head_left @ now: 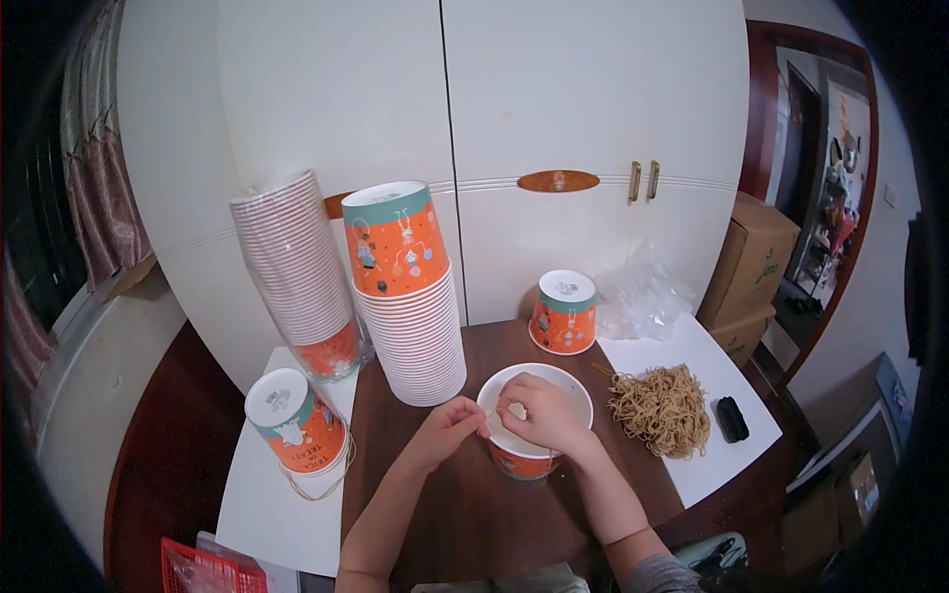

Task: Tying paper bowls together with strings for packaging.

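Note:
An open paper bucket [514, 465], white inside and orange printed outside, stands upright on the brown table in front of me. My left hand [450, 432] is closed in a pinch at its left rim. My right hand [541, 410] reaches over the bucket's mouth, its fingers bent and pinched close to the left fingertips. Both seem to grip a thin tan cord [552, 463], part of which hangs at the bucket's right side; the end between the fingers is mostly hidden. A heap of looped tan cords [660, 410] lies to the right.
A tall bucket stack [410, 336] and a plastic-wrapped stack [297, 267] stand at left. One upturned bucket with a cord [297, 425] sits at near left, another upturned bucket [564, 314] behind. A clear plastic bag [643, 296] and a black object [732, 420] are at right.

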`<state>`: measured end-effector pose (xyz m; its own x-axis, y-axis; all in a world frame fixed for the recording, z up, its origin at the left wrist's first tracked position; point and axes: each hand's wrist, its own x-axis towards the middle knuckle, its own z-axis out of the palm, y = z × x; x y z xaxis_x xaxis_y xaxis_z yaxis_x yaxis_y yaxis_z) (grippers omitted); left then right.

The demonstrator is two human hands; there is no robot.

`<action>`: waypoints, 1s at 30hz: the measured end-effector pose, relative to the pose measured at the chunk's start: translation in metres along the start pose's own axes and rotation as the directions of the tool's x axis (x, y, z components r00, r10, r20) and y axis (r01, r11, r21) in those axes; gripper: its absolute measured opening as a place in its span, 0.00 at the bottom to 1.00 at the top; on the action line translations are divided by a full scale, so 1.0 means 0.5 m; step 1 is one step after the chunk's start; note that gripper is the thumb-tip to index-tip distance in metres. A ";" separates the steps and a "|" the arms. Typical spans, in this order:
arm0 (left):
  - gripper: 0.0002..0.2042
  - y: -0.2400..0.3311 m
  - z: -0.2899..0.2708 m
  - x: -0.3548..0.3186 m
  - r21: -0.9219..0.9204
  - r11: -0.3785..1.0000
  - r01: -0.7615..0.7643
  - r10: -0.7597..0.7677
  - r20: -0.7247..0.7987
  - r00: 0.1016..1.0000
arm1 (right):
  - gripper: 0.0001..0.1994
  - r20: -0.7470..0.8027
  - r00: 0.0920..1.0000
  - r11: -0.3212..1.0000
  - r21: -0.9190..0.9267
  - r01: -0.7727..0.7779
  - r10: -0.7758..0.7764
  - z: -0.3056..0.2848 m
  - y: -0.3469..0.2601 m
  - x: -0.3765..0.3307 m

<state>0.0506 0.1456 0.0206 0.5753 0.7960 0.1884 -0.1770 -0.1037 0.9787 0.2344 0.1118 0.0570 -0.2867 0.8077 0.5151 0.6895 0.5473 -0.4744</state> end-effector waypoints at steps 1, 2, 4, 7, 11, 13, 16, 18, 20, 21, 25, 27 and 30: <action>0.03 0.001 0.000 -0.001 -0.006 1.000 0.010 -0.010 0.006 1.000 | 0.06 0.039 0.999 0.999 0.029 0.033 -0.034 -0.005 -0.001 -0.001; 0.03 0.001 0.000 -0.001 -0.012 1.000 0.020 -0.020 0.014 1.000 | 0.05 0.077 0.995 0.996 0.058 0.065 -0.069 -0.009 -0.004 -0.002; 0.03 -0.004 -0.014 0.000 -0.014 0.994 0.111 -0.111 -0.010 0.994 | 0.04 0.130 0.973 0.981 0.063 0.183 -0.190 -0.020 -0.024 -0.007; 0.03 -0.005 -0.017 -0.002 -0.041 0.981 0.192 -0.193 -0.026 0.981 | 0.02 0.265 0.929 0.966 0.047 0.256 -0.259 -0.017 -0.046 -0.015; 0.04 0.002 -0.017 -0.006 0.015 0.987 0.160 -0.160 0.009 0.987 | 0.02 0.316 0.940 0.975 -0.134 0.180 -0.130 -0.007 -0.055 -0.013; 0.04 0.009 -0.014 -0.009 -0.017 0.986 0.165 -0.165 0.008 0.986 | 0.02 0.325 0.939 0.977 -0.138 0.162 -0.110 -0.005 -0.053 -0.011; 0.05 0.023 -0.006 -0.013 0.005 0.990 0.139 -0.139 -0.009 0.990 | 0.04 0.261 0.916 0.952 0.116 0.283 -0.305 -0.007 -0.025 -0.007; 0.05 0.025 -0.003 -0.013 0.059 0.992 0.107 -0.106 -0.023 0.994 | 0.08 0.246 0.958 0.967 0.237 0.090 -0.149 -0.010 0.000 0.000; 0.05 0.025 -0.002 -0.013 0.074 0.995 0.065 -0.064 -0.014 0.998 | 0.10 0.256 0.965 0.982 0.188 0.006 -0.055 -0.016 -0.013 0.005; 0.05 0.021 -0.002 -0.012 0.072 0.995 0.063 -0.062 -0.018 0.998 | 0.10 0.240 0.968 0.980 0.198 0.022 -0.070 -0.014 -0.014 0.005; 0.07 0.014 -0.003 -0.012 0.127 0.991 0.044 -0.040 -0.033 0.999 | 0.13 0.128 0.991 0.983 0.182 0.024 -0.048 -0.003 -0.039 0.010; 0.07 0.021 0.004 -0.013 0.121 0.992 0.045 -0.040 -0.039 0.998 | 0.14 0.169 0.985 0.974 0.225 -0.020 -0.019 0.008 -0.033 0.009; 0.08 0.032 0.007 -0.013 0.080 0.988 0.129 -0.121 -0.107 0.987 | 0.14 0.200 0.980 0.970 0.235 -0.067 0.019 0.013 -0.027 0.009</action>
<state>0.0468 0.1368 0.0352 0.5035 0.8619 0.0593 -0.0366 -0.0473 0.9982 0.2195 0.1094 0.0613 -0.4010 0.8455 0.3526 0.5317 0.5283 -0.6620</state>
